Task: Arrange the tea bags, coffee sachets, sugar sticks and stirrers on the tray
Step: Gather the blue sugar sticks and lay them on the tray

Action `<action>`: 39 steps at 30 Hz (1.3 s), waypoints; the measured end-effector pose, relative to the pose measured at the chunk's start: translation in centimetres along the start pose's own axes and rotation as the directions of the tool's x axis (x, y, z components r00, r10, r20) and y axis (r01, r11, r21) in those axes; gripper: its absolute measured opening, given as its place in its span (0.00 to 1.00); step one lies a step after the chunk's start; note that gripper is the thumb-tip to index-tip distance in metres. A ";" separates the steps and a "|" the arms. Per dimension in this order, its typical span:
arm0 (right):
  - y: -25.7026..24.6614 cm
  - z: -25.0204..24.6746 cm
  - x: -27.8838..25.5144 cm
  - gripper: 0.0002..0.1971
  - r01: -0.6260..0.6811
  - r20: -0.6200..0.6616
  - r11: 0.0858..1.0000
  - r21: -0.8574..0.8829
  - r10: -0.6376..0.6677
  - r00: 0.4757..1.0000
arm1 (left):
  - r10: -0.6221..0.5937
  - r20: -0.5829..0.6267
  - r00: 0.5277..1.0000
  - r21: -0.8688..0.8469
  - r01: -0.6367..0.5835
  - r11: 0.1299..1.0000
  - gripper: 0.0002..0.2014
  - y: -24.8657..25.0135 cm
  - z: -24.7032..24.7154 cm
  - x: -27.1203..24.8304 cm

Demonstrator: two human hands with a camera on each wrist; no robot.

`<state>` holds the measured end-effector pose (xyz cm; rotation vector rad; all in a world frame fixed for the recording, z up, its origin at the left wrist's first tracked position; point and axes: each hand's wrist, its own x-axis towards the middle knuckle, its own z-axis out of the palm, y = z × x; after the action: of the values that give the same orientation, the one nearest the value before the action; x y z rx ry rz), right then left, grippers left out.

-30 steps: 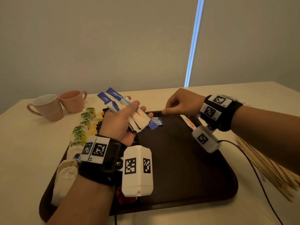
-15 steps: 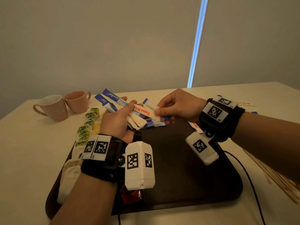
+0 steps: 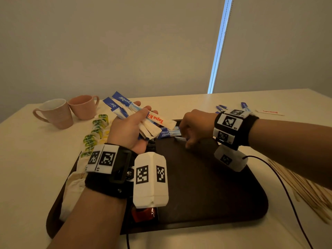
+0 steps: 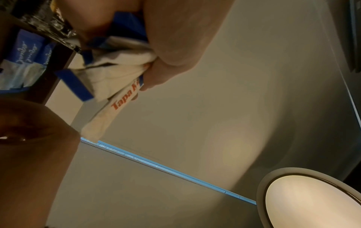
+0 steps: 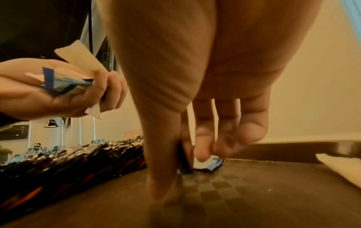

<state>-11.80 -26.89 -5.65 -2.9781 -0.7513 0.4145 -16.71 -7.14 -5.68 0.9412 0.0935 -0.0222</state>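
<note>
My left hand (image 3: 142, 115) hovers over the tray's far left corner and grips a bundle of sugar sticks (image 3: 152, 128), blue-and-white ones plus a white stick with red print (image 3: 162, 121). The left wrist view shows the same bundle (image 4: 117, 74) clamped under the thumb. My right hand (image 3: 186, 139) is down on the dark tray (image 3: 206, 186) near its far edge. There thumb and fingers pinch a blue-and-white sugar stick (image 5: 207, 163) lying on the tray. Two more blue sticks (image 3: 167, 133) lie between the hands. Green-tagged tea bags (image 3: 95, 130) sit in a row at the left.
Dark coffee sachets (image 5: 68, 162) line the tray's left part, beside white bags (image 3: 73, 186). Wooden stirrers (image 3: 305, 186) lie on the table right of the tray. Two pink cups (image 3: 55, 114) stand far left. Loose sticks (image 3: 244, 106) lie behind my right wrist. A black cable (image 3: 287, 194) crosses the tray's right edge.
My right hand carried the red-printed stick over to the left hand's bundle, let it go, then dropped to the tray's far edge onto a blue-and-white stick.
</note>
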 end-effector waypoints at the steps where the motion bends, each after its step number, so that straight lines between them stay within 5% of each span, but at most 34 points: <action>1: 0.0 0.1 0.0 0.14 -0.001 0.036 1.000 0.030 0.000 0.999 | -0.001 0.002 1.000 -0.002 0.001 1.000 0.10 0.0 0.0 0.0; 4: 0.0 0.1 -0.1 0.17 -0.009 0.051 0.995 0.103 0.003 0.999 | 0.006 0.000 1.000 -0.004 -0.006 1.000 0.10 0.0 0.0 0.1; 11: -0.8 0.8 0.8 0.06 -0.029 0.063 0.998 0.058 0.025 0.998 | 0.009 -0.006 1.000 0.012 -0.009 1.000 0.10 0.0 -0.1 0.2; 20: -1.7 0.3 2.5 0.06 -0.036 -0.078 0.999 0.037 0.039 0.996 | 0.004 -0.009 1.000 -0.014 -0.004 1.000 0.09 0.1 -0.3 0.4; 25: -1.7 0.0 1.3 0.11 -0.095 0.045 0.964 0.248 0.087 0.995 | 0.019 0.005 1.000 0.000 -0.019 1.000 0.09 -0.1 -0.3 0.5; 29: -1.5 -0.3 0.3 0.21 -0.122 0.159 0.834 0.539 0.042 0.986 | 0.027 0.015 1.000 -0.010 -0.027 1.000 0.10 -0.1 -0.2 0.4; 34: -0.6 -0.3 -0.4 0.07 -0.148 0.123 0.753 0.641 0.090 0.988 | 0.021 0.017 1.000 0.006 -0.021 1.000 0.10 -0.2 0.0 0.3; 39: 0.4 0.3 -0.6 0.08 -0.208 0.093 0.881 0.425 0.186 0.978 | 0.010 0.020 1.000 0.011 -0.010 1.000 0.10 -0.1 0.1 0.1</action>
<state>-12.19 -27.50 -5.86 -2.6300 -0.3002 0.5809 -16.65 -7.28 -5.71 0.9522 0.0705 -0.0228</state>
